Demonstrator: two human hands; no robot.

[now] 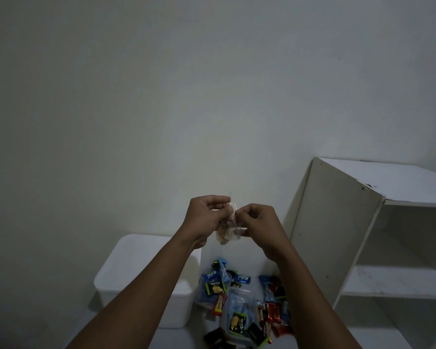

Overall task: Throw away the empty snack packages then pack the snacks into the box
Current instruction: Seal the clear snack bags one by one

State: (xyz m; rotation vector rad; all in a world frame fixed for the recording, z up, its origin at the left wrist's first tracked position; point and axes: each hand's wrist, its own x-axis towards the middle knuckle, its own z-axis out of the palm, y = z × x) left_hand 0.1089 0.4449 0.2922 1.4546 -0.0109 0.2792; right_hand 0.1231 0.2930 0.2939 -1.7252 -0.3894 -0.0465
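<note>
Both my hands are raised in front of the wall. My left hand and my right hand each pinch the top of a small clear plastic snack package held between them; a pale brownish bit shows in its lower part. Below my arms, a pile of small wrapped snacks in blue, red, green and black lies on the white surface. A white closed box with a lid stands to the left of the pile, partly behind my left forearm.
A white shelf unit with open shelves stands at the right, close to my right arm. A clear plastic container sits among the snacks. A plain wall fills the upper view.
</note>
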